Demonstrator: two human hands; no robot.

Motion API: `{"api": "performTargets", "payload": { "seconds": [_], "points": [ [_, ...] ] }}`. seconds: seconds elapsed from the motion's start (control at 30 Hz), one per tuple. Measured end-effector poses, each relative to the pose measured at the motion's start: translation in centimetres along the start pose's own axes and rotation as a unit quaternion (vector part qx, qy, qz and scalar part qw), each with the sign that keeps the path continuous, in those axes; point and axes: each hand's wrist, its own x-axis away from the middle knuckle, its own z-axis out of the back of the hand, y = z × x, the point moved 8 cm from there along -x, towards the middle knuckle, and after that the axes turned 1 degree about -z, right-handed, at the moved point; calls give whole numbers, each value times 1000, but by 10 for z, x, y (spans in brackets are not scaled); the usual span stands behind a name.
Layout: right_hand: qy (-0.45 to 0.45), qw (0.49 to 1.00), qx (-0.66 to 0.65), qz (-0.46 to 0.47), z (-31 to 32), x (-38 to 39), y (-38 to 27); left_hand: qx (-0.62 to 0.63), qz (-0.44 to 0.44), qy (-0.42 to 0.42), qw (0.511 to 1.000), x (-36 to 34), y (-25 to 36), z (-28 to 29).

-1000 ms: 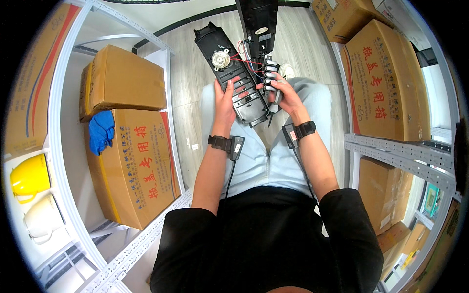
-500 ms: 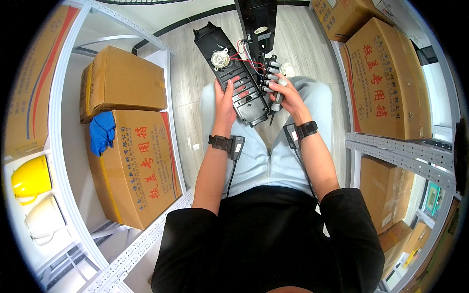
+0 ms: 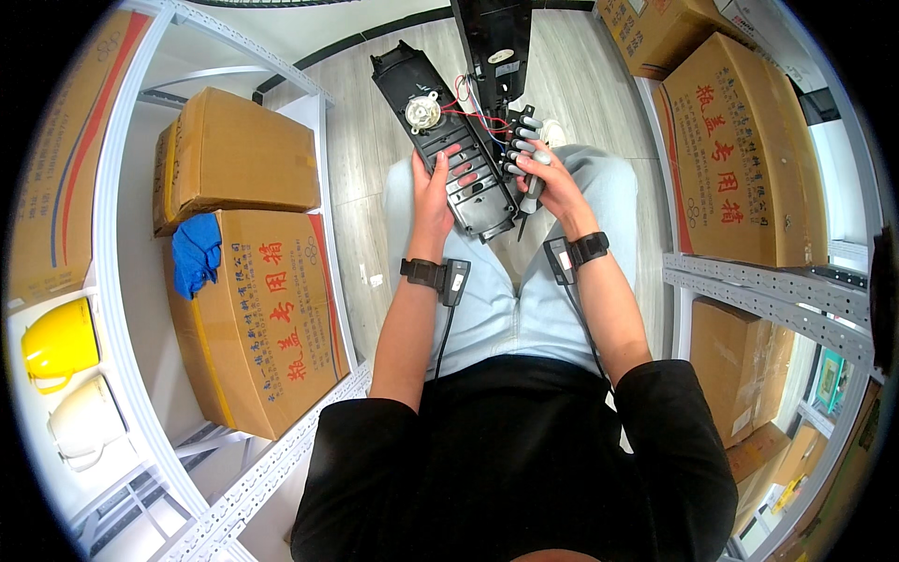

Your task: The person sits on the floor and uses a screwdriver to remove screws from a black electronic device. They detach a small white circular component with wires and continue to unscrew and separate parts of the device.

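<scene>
My left hand (image 3: 434, 192) grips a long black plastic casing (image 3: 482, 201) by its left edge, with some fingers showing through its slots. A round clear-and-metal part, like a small speaker (image 3: 422, 112), is fixed on the casing, and thin red and blue wires run from it to the right. My right hand (image 3: 554, 183) is closed around a grey-handled screwdriver (image 3: 533, 190), its dark shaft pointing down towards me. Against its fingertips lies a black piece with several grey finger-shaped tabs (image 3: 527, 134); whether the hand also grips this is unclear. Beyond stands a second black housing (image 3: 496, 51), joined by wires.
Metal shelving flanks me, with cardboard boxes (image 3: 281, 318) on the left and more boxes (image 3: 740, 150) on the right. A blue cloth (image 3: 197, 255) hangs over a left box. Yellow (image 3: 61, 342) and white mugs (image 3: 86, 420) stand at far left. Cables run from both wristbands (image 3: 588, 247).
The piece with grey tabs and my right fingers have shifted slightly, baring more of the wires beside it. My left hand and the casing stay almost still.
</scene>
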Motion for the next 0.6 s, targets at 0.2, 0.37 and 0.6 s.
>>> {"api": "performTargets", "payload": {
  "seconds": [0.2, 0.37, 0.6],
  "points": [
    [-10, 1000, -27, -2, -2, 1, 2, 0, 3, -2, 1000, 0, 0, 0],
    [-17, 1000, -6, -11, 0, -2, 5, -1, -2, -5, 1000, -1, -1, 0],
    [13, 1000, 29, 0, 2, -2, 1, -7, -2, -2, 1000, -2, -1, 1]
  ]
}}
